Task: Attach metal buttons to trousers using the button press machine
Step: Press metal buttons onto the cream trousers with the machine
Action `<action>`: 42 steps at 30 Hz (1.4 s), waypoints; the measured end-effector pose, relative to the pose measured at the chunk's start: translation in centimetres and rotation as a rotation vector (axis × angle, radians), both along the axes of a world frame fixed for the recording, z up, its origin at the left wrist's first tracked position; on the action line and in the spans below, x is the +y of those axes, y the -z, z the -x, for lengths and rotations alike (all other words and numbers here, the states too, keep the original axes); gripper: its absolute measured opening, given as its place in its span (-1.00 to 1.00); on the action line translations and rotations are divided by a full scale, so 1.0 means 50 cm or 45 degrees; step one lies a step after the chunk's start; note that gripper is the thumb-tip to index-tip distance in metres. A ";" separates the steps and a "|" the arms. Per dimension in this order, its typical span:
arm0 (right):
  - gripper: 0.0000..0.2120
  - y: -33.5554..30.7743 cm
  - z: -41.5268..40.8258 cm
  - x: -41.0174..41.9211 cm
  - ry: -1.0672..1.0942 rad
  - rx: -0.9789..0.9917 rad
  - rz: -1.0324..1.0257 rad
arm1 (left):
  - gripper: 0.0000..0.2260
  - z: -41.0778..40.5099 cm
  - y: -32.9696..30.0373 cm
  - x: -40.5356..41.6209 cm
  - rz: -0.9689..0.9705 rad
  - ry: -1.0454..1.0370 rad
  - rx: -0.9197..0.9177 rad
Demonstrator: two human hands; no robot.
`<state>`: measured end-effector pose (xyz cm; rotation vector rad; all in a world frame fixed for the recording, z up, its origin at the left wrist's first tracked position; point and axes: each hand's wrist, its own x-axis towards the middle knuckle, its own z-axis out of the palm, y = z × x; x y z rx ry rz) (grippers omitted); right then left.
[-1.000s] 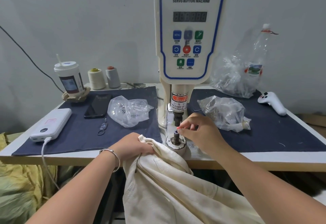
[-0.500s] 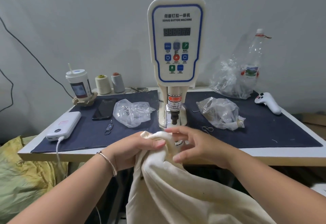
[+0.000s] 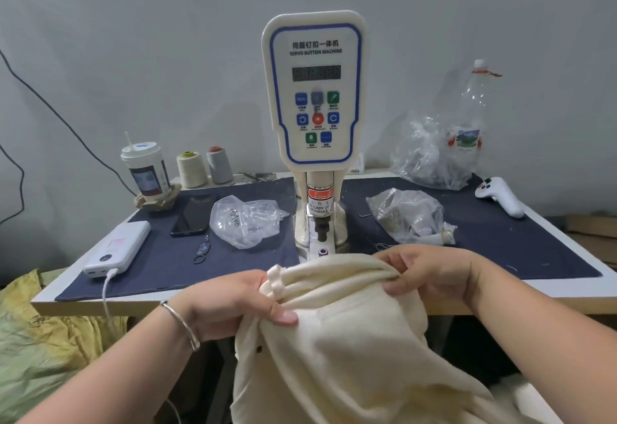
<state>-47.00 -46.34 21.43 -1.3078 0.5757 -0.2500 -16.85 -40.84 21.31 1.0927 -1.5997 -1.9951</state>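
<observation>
Head view: the cream trousers (image 3: 350, 350) hang off the front edge of the bench (image 3: 567, 293), their bunched upper edge lifted just in front of the button press machine (image 3: 315, 89). The left hand (image 3: 233, 303) grips the left end of the bunched edge, thumb curled over the cloth and a fold of fabric poking up above the fingers. The right hand (image 3: 430, 276) pinches the right end of the same edge, thumb below and fingers curled on top. The cloth stretches as a gathered ridge between the two grips and the rest falls below them toward the camera. A small dark button (image 3: 258, 350) shows on the fabric below the left hand.

Just behind the ridge of cloth, the machine's lower die (image 3: 323, 252) sits bare on its base, with the punch directly above it and apart from it.

On the dark mat (image 3: 167, 266) lie a clear bag of metal parts (image 3: 245, 220) left of the machine and another plastic bag (image 3: 409, 216) right of it. Farther left are a phone (image 3: 193, 215), a white power bank (image 3: 118, 251) with its cable plugged in, a lidded cup (image 3: 145, 169) and two thread cones (image 3: 203, 168).
</observation>
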 end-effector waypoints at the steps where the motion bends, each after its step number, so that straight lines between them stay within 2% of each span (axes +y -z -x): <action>1: -0.59 0.006 -0.001 -0.008 0.073 -0.016 -0.022 | -0.46 0.002 0.015 -0.003 -0.041 -0.070 0.043; 4: -0.68 0.023 -0.019 -0.032 0.352 0.052 -0.084 | -0.61 0.011 0.049 -0.016 -0.071 -0.261 0.129; 10: -0.71 0.044 -0.076 -0.067 0.754 0.168 -0.191 | -0.70 0.052 0.084 -0.057 -0.247 -0.762 0.199; 15: -0.77 0.039 -0.101 -0.090 0.913 0.112 -0.013 | -0.76 0.072 0.081 -0.110 -0.061 -1.042 0.068; 19: -0.81 0.037 -0.106 -0.103 0.955 0.052 0.137 | -0.73 0.075 0.082 -0.142 0.098 -1.146 0.046; 21: -0.76 0.039 -0.101 -0.110 0.968 0.252 0.376 | -0.75 0.078 0.087 -0.153 0.345 -1.126 -0.275; 23: -0.63 0.052 -0.092 -0.120 0.966 0.542 0.739 | -0.73 0.086 0.094 -0.164 0.560 -1.057 -0.561; 26: -0.56 0.090 -0.083 -0.128 0.963 0.717 0.992 | -0.73 0.097 0.100 -0.177 0.619 -1.033 -0.627; 31: -0.51 0.129 -0.087 -0.133 1.070 0.937 1.282 | -0.71 0.093 0.099 -0.198 0.614 -1.041 -0.591; 33: -0.50 0.130 -0.084 -0.141 1.034 0.918 1.264 | -0.71 0.091 0.096 -0.204 0.580 -1.017 -0.562; 38: -0.46 0.118 -0.074 -0.162 0.993 0.653 1.029 | -0.74 0.084 0.090 -0.214 0.392 -0.953 -0.411; 42: -0.46 0.127 -0.069 -0.166 0.989 0.555 0.871 | -0.67 0.079 0.097 -0.220 0.256 -0.923 -0.317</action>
